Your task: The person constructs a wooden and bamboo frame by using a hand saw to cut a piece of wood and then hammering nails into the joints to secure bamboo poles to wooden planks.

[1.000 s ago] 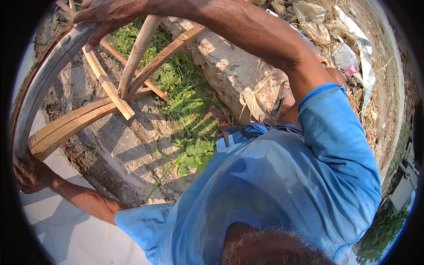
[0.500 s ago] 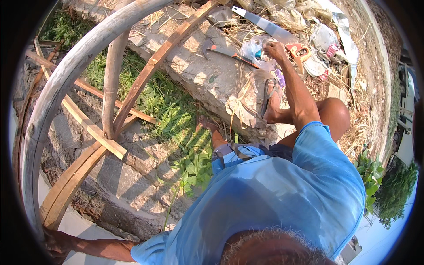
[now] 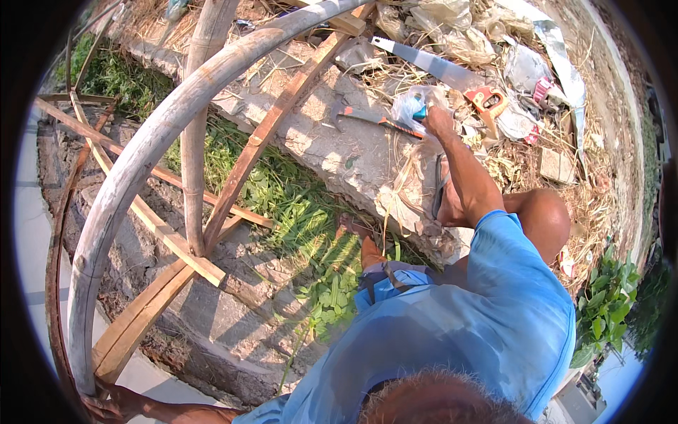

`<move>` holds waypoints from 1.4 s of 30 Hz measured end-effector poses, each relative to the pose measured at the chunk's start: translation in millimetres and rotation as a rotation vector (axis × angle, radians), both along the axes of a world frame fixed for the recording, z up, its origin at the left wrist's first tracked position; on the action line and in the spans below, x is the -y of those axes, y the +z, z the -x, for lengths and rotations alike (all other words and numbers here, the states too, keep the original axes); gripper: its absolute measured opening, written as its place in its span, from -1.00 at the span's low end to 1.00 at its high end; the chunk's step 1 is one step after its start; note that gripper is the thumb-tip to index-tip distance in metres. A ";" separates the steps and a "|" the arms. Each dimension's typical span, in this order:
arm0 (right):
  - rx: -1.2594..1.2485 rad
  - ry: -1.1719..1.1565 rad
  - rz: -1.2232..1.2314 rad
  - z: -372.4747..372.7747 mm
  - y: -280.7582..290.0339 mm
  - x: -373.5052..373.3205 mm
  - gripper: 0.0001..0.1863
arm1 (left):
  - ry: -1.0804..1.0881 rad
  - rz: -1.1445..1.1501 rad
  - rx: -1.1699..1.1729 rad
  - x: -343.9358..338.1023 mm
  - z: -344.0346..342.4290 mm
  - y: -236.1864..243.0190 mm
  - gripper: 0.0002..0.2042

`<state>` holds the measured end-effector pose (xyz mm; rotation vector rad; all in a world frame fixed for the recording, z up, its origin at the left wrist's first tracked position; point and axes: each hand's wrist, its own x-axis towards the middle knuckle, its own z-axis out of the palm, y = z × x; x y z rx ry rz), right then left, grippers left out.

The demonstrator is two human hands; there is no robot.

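My right hand is at a clear plastic bag on the stone ledge, its fingers closed on the bag beside a small blue object. The fingertips are partly hidden by the hand. A hammer with a black and orange handle lies just left of it. To the upper right is a handsaw with an orange handle. At the lower left, my left hand grips the bottom end of a thick grey curved pole, near the picture's rim.
Wooden slats and a round upright post are joined in a frame on my left. Green plants grow beside the stone ledge. Crumpled plastic, dry straw and a small block lie around the saw.
My right hand has moved down from above the bag onto it, near the blue object. My left hand stays at the pole's lower end. The whole view has shifted slightly.
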<state>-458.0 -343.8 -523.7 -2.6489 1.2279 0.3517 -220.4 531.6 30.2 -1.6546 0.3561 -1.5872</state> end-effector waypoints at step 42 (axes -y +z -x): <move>1.386 1.092 -1.392 -249.0 546.5 -638.3 -0.71 | -0.225 0.392 -0.180 16.8 24.7 -14.8 -0.55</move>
